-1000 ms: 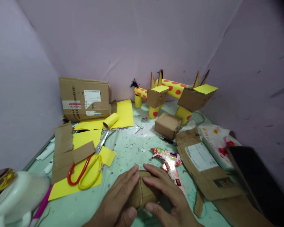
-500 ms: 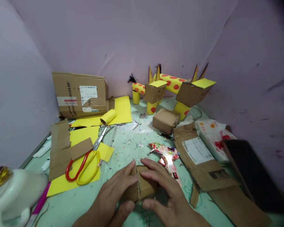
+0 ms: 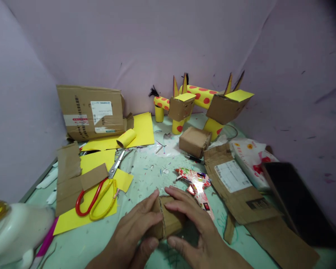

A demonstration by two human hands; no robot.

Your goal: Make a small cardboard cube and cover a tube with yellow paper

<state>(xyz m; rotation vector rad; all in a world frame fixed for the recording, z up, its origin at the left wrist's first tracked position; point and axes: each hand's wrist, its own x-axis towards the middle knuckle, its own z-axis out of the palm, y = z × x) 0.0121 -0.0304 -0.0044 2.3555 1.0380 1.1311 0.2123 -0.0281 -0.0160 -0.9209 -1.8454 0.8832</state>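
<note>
A small brown cardboard box (image 3: 172, 218) with a seam across its top sits at the front middle of the table. My left hand (image 3: 138, 226) grips its left side, fingers on the top and thumb at the near edge. From the right, my right hand (image 3: 196, 228) holds it the same way, fingers bent over the top face. The box's underside and outer sides are hidden by my hands. Just beyond my right hand lies a flower-patterned glue gun (image 3: 197, 186). Scissors (image 3: 109, 186) with red and yellow handles rest on yellow paper (image 3: 98, 162) to the left.
Two cardboard-and-paper animals (image 3: 182, 106) with red spots stand at the back. Another small box (image 3: 194, 142) is before them. Flattened cardboard (image 3: 238, 186) and a dark phone (image 3: 294, 198) lie right. A large carton (image 3: 89, 112), a yellow tube (image 3: 126, 138) and a white vessel (image 3: 22, 228) are left.
The view has shifted slightly, so background things sit a little further left. Both hands keep the same hold on the small cardboard box.
</note>
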